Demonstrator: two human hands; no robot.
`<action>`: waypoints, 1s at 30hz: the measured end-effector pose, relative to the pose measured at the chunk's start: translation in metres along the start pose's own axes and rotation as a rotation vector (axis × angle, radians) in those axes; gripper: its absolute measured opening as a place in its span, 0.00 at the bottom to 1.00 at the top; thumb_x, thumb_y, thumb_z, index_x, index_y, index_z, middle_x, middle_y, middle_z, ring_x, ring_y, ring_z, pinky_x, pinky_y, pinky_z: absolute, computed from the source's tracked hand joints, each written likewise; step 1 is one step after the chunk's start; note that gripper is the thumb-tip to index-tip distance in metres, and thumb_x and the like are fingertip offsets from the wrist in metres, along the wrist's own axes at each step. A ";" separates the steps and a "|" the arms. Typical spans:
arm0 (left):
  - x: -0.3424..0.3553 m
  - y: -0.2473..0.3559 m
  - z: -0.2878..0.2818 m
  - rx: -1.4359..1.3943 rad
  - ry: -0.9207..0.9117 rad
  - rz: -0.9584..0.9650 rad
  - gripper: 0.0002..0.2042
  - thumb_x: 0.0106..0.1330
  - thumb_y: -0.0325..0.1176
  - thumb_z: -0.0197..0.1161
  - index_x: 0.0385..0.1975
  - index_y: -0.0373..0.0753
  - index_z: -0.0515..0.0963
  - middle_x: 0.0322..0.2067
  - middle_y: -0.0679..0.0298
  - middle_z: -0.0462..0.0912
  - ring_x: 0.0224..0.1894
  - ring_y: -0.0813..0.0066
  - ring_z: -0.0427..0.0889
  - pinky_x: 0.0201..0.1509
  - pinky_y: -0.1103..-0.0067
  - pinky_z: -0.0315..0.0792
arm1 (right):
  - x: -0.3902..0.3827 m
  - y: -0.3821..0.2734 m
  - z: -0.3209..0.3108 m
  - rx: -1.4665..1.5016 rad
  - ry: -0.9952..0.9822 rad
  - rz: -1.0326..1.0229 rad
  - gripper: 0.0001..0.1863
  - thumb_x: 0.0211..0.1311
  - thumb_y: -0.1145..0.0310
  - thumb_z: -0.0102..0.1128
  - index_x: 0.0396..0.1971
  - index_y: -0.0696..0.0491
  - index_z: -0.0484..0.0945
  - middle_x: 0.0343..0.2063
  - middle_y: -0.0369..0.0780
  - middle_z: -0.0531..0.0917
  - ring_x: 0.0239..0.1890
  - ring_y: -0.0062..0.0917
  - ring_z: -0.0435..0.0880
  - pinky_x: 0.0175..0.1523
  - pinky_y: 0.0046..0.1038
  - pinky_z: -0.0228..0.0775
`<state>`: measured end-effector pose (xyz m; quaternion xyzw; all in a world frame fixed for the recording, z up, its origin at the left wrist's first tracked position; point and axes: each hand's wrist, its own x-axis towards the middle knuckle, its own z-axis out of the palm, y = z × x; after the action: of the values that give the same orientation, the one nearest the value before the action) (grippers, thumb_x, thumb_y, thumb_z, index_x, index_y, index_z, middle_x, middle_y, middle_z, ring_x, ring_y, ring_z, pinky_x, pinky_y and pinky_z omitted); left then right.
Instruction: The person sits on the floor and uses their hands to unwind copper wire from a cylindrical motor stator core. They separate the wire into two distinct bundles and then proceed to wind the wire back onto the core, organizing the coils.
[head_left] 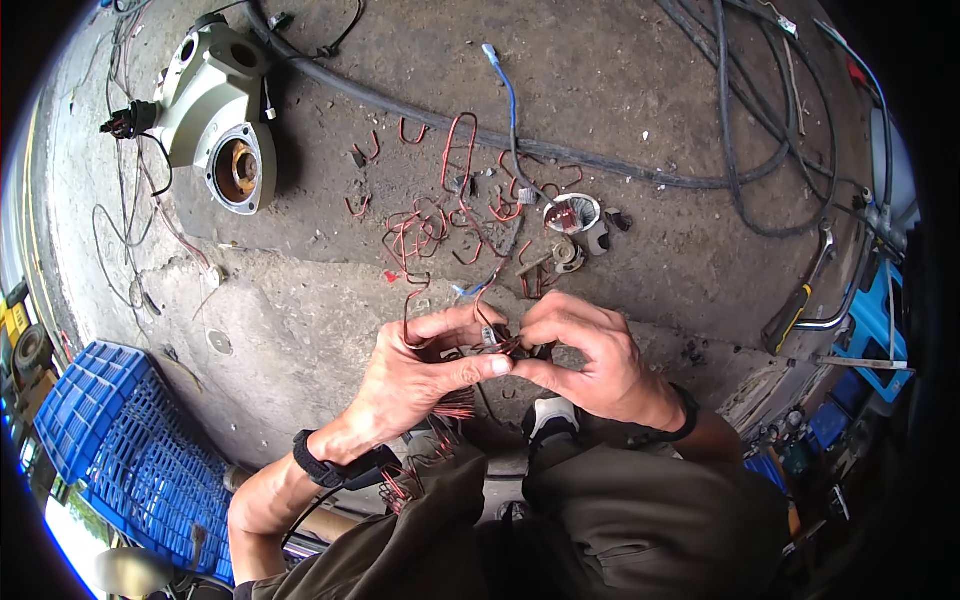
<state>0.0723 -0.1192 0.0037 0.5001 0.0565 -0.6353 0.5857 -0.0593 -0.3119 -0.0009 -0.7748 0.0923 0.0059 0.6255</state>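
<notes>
In front of my knees, my left hand (395,385) is closed around a bundle of reddish copper wires (457,404), its thumb pressed near their tips. Some bent strands stick up past its fingers, and more hang below the palm. Opposite it, my right hand (598,355) pinches at the wire ends beside the left thumb, where a small dark piece shows between the fingers. The fingertips partly hide what is there. Just beyond my hands, loose bent copper wires (415,235) lie tangled on the concrete. Next to them sits a small white round cup (580,213) with reddish bits inside.
A pale metal motor housing (220,100) stands at the far left. A thick black cable (400,105) crosses the ground and loops at the right. At the left is a blue plastic crate (130,440). A wrench (822,245) and a yellow-black handled tool (790,318) lie at the right.
</notes>
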 end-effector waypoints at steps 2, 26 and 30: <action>-0.001 0.003 -0.002 0.113 0.028 -0.027 0.19 0.62 0.26 0.77 0.53 0.34 0.83 0.44 0.66 0.88 0.46 0.84 0.83 0.52 0.83 0.78 | 0.000 -0.002 0.000 -0.024 -0.009 -0.007 0.13 0.55 0.74 0.78 0.36 0.58 0.81 0.33 0.40 0.81 0.31 0.30 0.85 0.34 0.30 0.77; -0.010 -0.005 -0.008 0.245 -0.052 0.224 0.20 0.58 0.21 0.78 0.51 0.35 0.85 0.49 0.59 0.85 0.50 0.76 0.85 0.51 0.79 0.84 | -0.002 -0.003 -0.006 -0.004 -0.095 -0.093 0.11 0.54 0.76 0.75 0.37 0.57 0.84 0.34 0.40 0.83 0.31 0.32 0.86 0.36 0.31 0.79; -0.016 -0.006 -0.009 0.270 -0.038 0.196 0.20 0.58 0.22 0.78 0.51 0.34 0.85 0.49 0.59 0.85 0.50 0.75 0.86 0.52 0.78 0.84 | 0.000 -0.001 -0.006 -0.013 -0.116 -0.075 0.12 0.53 0.76 0.76 0.37 0.57 0.84 0.35 0.39 0.84 0.31 0.32 0.86 0.36 0.31 0.80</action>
<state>0.0695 -0.1006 0.0070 0.5651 -0.0895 -0.5863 0.5734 -0.0597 -0.3174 0.0011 -0.7800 0.0267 0.0282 0.6245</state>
